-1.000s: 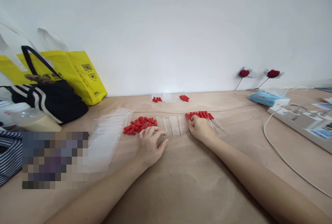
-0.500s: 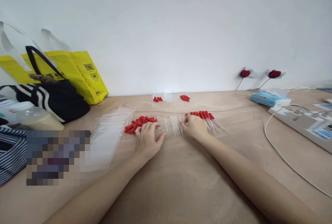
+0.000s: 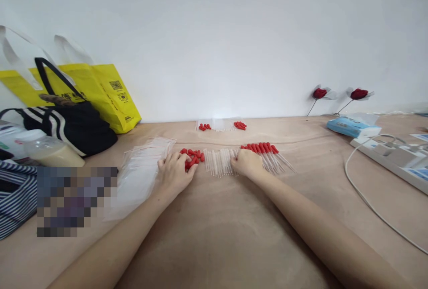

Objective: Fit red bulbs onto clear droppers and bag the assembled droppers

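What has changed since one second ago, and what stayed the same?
The left hand slid left, from beside the clear plastic tubes onto the pile of red rubber caps, hiding its left part. The right hand shifted a little left, to the tubes' right end. Whether either grips anything is unclear. The red-capped droppers and stack of clear zip bags stayed put.

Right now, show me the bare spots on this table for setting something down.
Bare: the tabletop between the forearms, and the patch between the right forearm and the white cable. Crowded: the row with the left hand on red caps, the right hand on clear tubes, capped droppers; clear bags and black bag leftward.
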`<state>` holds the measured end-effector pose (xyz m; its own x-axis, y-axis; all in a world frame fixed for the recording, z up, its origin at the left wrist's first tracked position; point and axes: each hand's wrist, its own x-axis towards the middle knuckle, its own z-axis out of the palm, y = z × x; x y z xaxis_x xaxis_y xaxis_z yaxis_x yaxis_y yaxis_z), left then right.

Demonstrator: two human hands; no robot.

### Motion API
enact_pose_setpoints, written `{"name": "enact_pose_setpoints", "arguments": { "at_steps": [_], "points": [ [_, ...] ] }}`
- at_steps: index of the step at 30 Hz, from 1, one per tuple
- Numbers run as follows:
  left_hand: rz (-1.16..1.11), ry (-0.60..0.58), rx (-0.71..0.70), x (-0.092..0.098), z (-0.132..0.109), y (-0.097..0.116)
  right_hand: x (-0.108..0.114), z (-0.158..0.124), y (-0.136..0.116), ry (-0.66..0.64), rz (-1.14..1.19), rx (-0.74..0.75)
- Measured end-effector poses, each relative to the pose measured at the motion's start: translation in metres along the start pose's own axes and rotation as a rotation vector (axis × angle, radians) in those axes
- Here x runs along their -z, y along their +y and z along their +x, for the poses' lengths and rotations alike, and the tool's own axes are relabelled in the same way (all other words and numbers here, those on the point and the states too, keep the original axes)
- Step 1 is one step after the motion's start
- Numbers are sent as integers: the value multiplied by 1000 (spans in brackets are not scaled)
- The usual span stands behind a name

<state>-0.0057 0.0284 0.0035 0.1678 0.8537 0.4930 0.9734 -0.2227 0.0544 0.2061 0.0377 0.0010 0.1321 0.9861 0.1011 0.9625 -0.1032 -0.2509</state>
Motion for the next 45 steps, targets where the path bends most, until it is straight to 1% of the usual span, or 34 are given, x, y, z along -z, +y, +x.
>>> {"name": "enact_pose_setpoints", "arguments": {
  "at_steps": [4,6,7,9,11,12,13,15,18,20,23,28,33,39,45],
  "points": [
    [-43,83,-2,6,-2,10,2,-2,2,51,16,34],
    [-105,113,-39,10,-7,20,4,-4,5,83,27,66],
    [-147,113,-79,11,-10,26,5,-5,7,98,36,93],
    [-252,63,-197,13,-19,37,6,-10,14,122,63,174],
    [-359,-55,-324,12,-29,46,4,-18,22,134,97,277],
    [-403,-120,-365,11,-34,50,3,-23,27,143,120,338],
    [-436,-175,-384,11,-37,52,1,-28,33,154,146,397],
    [-476,-240,-372,9,-43,55,-4,-40,44,239,241,589],
    [-494,-258,-332,7,-45,57,-10,-59,59,264,286,735],
    [-501,-253,-351,5,-44,58,-12,-68,64,259,275,790],
    [-520,-245,-393,1,-43,62,-12,-74,66,266,238,818],
    [-516,-196,-383,-1,-44,67,-10,-74,62,306,160,807],
    [-499,-162,-391,6,-45,67,-6,-77,59,324,154,815],
    [-540,-84,-426,4,-46,66,-5,-81,54,377,170,801],
    [-575,-36,-382,4,-46,65,-8,-87,45,417,228,838]
  ]
}}
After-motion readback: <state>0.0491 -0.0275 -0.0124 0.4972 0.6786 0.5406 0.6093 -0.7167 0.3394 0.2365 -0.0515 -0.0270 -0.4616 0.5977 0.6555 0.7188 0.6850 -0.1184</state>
